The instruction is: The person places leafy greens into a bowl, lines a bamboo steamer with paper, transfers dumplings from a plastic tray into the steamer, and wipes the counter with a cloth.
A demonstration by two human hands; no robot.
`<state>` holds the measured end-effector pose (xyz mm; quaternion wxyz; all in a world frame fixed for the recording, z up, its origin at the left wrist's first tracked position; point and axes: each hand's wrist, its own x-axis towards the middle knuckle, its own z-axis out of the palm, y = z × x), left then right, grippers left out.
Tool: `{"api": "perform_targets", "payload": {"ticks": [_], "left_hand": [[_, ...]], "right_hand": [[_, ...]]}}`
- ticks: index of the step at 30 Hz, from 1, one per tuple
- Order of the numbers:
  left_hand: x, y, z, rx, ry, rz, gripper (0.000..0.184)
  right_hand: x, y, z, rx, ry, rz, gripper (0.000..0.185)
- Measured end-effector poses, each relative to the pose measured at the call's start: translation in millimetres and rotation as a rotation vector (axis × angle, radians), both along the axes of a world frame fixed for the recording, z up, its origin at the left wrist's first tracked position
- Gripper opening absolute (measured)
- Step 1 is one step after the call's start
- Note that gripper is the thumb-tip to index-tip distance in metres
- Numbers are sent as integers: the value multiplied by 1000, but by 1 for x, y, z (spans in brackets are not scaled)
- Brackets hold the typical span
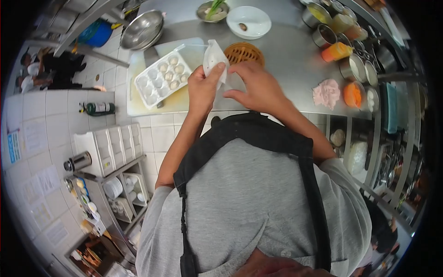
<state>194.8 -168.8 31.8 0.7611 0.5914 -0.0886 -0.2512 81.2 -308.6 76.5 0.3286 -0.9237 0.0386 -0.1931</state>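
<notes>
My left hand [203, 87] pinches a white paper sheet [213, 54] with small dark specks or holes, held up over the counter's front edge. Just to its right is my right hand [256, 85], thumb and fingers spread apart with nothing visible between them; whether a fingertip touches the paper is hard to tell. Behind the hands lies a round bamboo steamer basket [244, 51] with a slatted base, partly covered by my right hand. To the left, a white plastic tray [150, 85] with round hollows holds several pale dumplings [173, 60] and rests tilted on a cutting board [134, 105].
A white bowl [258, 28] with a spoon and a metal bowl [212, 18] with greens stand at the back. Steel bowls [142, 30] sit back left. On the right are an orange squeeze bottle [336, 51], several containers and a pink cloth [326, 93].
</notes>
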Motion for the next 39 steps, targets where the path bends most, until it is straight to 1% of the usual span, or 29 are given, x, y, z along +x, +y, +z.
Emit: {"api": "perform_targets", "payload": {"ticks": [1,2,4,5,6,8,9,10,12,13,15,16,18,19,21,22,24,28,30,31,33,34,36,37,38,39], "left_hand": [[0,-1,0,0,36,-43,26],[0,-1,-1,-8,32,-68,26],[2,2,-6,-15,133,-88,26],[4,6,-10,-22,181,-107,26],[9,8,-15,-22,185,-111,26],[15,12,-19,21,213,-218,26],[15,10,-14,36,243,-218,23],[21,10,-22,43,248,-219,23],[44,5,-51,257,236,-269,23],[51,-7,-63,262,242,-269,23],[65,-34,-88,290,113,-169,30],[75,-47,-104,294,116,-166,30],[91,-67,-129,538,-128,-55,39],[91,-71,-130,541,-125,-56,39],[89,-76,-135,638,-223,-1,49],[88,-76,-136,648,-213,-8,49],[86,-75,-135,533,-125,35,49],[86,-73,-137,548,-156,25,49],[88,-72,-143,639,-284,-7,51],[88,-72,-139,640,-284,-8,51],[86,-71,-132,705,-280,-42,60],[83,-70,-126,705,-279,-42,60],[71,-69,-107,921,-725,8,66],[65,-69,-88,920,-725,10,66],[60,-71,-65,870,-834,14,65],[56,-73,-53,818,-941,13,64]], "right_hand": [[2,1,-11,94,85,-15,33],[2,-2,-22,86,80,-41,33],[2,-10,-37,580,317,-28,27],[-3,-12,-34,574,242,-125,23],[-5,-19,-44,574,245,-131,23],[-9,-40,-86,828,62,-277,21],[-7,-54,-103,1019,59,-343,24],[-7,-69,-113,1025,64,-346,24],[-4,-98,-128,832,306,-553,25],[3,-107,-132,837,312,-555,25],[17,-119,-139,423,319,-603,25],[24,-123,-141,426,324,-601,25],[35,-129,-144,238,320,-648,30],[37,-132,-147,240,325,-649,30],[37,-134,-158,120,339,-606,40],[37,-134,-159,126,353,-607,40],[35,-135,-159,113,330,-561,38],[33,-140,-160,144,332,-517,39],[31,-140,-158,153,350,-499,42],[31,-140,-158,153,350,-500,42],[30,-141,-158,77,457,-497,44],[28,-141,-155,77,457,-497,44],[22,-141,-141,30,370,-527,46],[22,-140,-133,29,369,-526,46],[22,-138,-124,-24,283,-480,45],[22,-137,-118,-76,200,-436,43]]}}
